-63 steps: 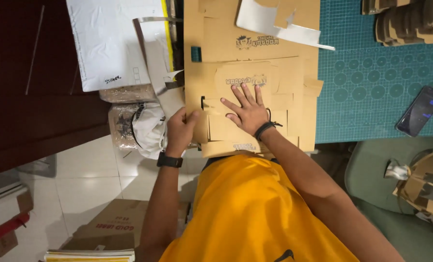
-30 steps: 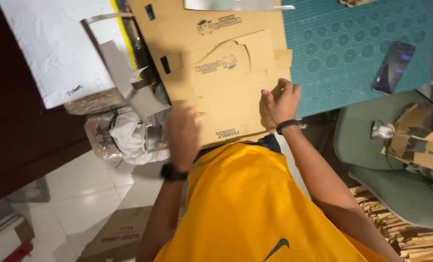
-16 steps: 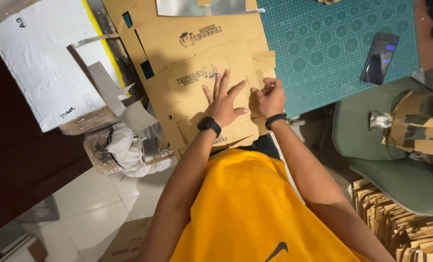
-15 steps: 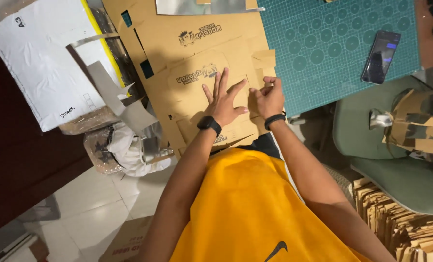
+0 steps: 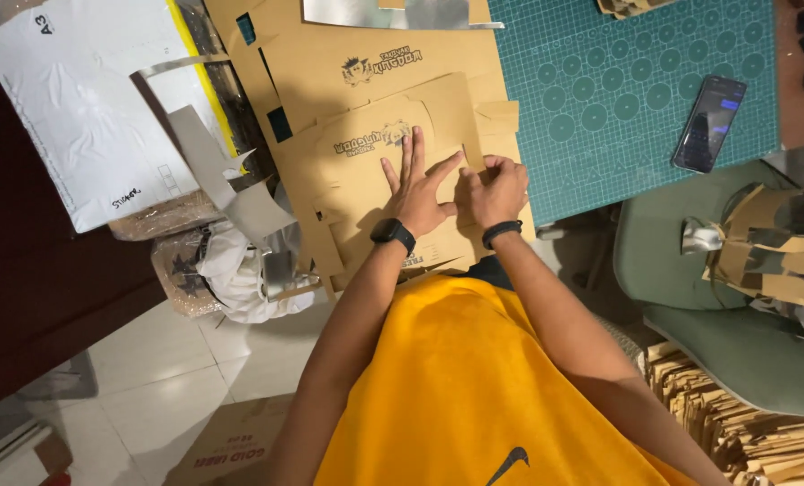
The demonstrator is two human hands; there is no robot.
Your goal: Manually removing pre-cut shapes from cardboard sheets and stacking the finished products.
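Note:
A flat brown die-cut cardboard box blank [image 5: 366,175] lies on top of a larger printed cardboard sheet [image 5: 375,54] at the table's near edge. My left hand [image 5: 415,189] presses flat on the blank, fingers spread, a black watch on its wrist. Right beside it my right hand [image 5: 492,191], with a dark band on the wrist, has its fingers curled over a flap of the same blank, thumb touching the left hand.
A green cutting mat [image 5: 636,81] covers the table to the right, with a dark phone [image 5: 708,123] on it. A white padded envelope [image 5: 87,99] and plastic-wrapped bundles [image 5: 231,270] lie left. A green chair [image 5: 735,306] holds cardboard scraps; stacked cardboard [image 5: 744,432] sits lower right.
My left hand came up from the table's left edge onto the blank and spread flat. My right hand moved in beside it and curled onto a flap.

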